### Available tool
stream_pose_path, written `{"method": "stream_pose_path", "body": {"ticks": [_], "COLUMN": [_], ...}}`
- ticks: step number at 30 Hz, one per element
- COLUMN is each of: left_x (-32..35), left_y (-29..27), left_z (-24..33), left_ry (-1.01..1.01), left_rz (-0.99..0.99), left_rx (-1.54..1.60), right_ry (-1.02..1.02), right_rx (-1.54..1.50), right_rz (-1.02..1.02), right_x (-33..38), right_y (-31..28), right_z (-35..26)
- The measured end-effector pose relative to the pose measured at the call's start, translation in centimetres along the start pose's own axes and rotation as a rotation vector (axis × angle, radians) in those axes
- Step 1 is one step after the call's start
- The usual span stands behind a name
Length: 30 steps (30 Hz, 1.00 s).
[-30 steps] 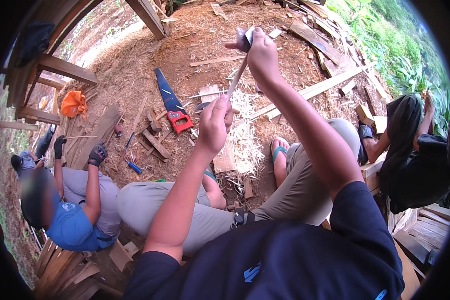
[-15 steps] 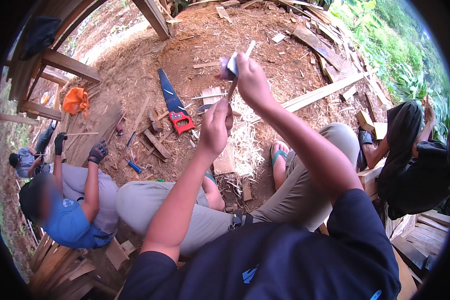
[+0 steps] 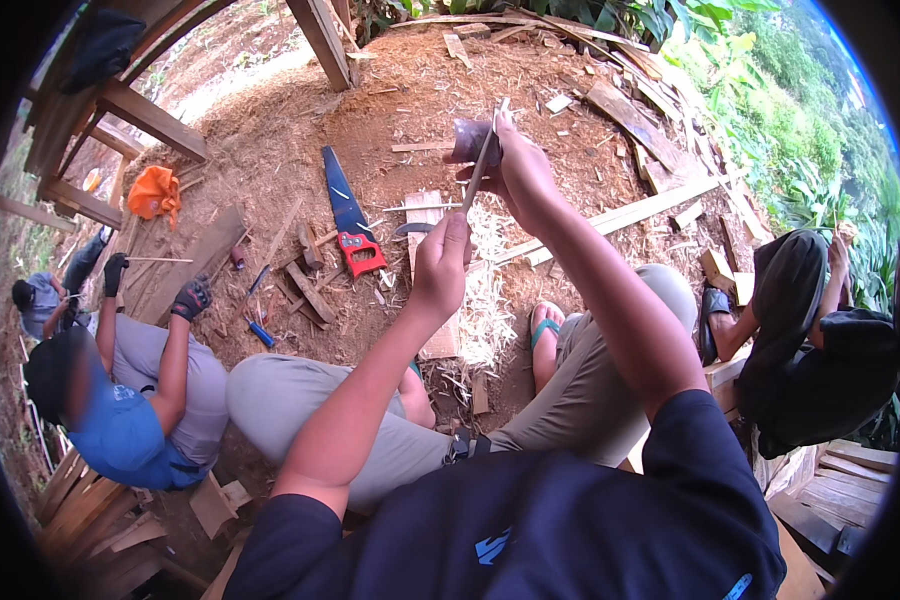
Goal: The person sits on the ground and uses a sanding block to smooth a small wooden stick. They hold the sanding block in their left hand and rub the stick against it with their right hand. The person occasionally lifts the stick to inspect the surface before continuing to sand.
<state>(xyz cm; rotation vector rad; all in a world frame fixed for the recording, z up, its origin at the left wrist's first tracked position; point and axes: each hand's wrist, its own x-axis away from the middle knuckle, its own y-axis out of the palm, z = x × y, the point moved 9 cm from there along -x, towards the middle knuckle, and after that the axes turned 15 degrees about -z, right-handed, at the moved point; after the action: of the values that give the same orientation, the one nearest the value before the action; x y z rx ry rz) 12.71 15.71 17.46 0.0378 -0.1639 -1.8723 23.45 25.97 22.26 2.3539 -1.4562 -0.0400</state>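
My left hand (image 3: 442, 262) is closed round the lower end of a thin wooden stick (image 3: 483, 172), which slants up and away from me. Further up, my right hand (image 3: 522, 172) wraps a curled piece of purplish-brown sandpaper-like sheet (image 3: 473, 141) against the stick's upper part. Some of its fingers are hidden behind the sheet. On the ground beyond my left hand lies a curved blade (image 3: 414, 229), partly covered by that hand. A flat board (image 3: 440, 330) lies below, among pale shavings (image 3: 487, 300).
A handsaw with red handle (image 3: 361, 253) lies left of the board, near wood offcuts (image 3: 310, 292) and a blue-handled tool (image 3: 261, 334). At left a gloved co-worker (image 3: 135, 420) holds a thin stick. Another person's leg (image 3: 790, 285) is at right. Long planks (image 3: 620, 215) lie ahead.
My right hand has turned and shifted slightly right and nearer, and the sheet shows more of its brownish side. My left hand has dropped a little, still holding the stick.
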Motion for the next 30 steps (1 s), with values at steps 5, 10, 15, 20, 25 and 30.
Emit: {"method": "stream_pose_path", "body": {"ticks": [5, 10, 15, 20, 25, 30], "left_x": [0.5, 2.1, 5.4, 8.6, 12.3, 17.5], "left_y": [0.2, 0.6, 0.6, 0.6, 1.1, -2.9], "left_z": [2.9, 6.2, 8.1, 9.1, 10.6, 16.0], "left_ry": [0.067, 0.077, 0.165, 0.167, -0.159, -0.043], "left_rz": [0.099, 0.174, 0.266, 0.224, -0.044, 0.099], "left_rx": [-0.247, -0.266, -0.182, -0.164, -0.224, -0.337], "right_ry": [-0.024, -0.112, -0.249, -0.209, -0.211, -0.155], "right_rx": [-0.228, -0.533, -0.339, -0.008, -0.126, -0.056], "right_rz": [-0.289, -0.482, -0.599, -0.478, -0.445, -0.503], "right_x": [1.9, 2.8, 5.3, 7.0, 10.0, 12.5], "right_y": [4.5, 8.0, 12.2, 13.8, 16.3, 16.6], "right_z": [-1.2, -3.0, -3.9, -3.7, -4.7, -5.6]}}
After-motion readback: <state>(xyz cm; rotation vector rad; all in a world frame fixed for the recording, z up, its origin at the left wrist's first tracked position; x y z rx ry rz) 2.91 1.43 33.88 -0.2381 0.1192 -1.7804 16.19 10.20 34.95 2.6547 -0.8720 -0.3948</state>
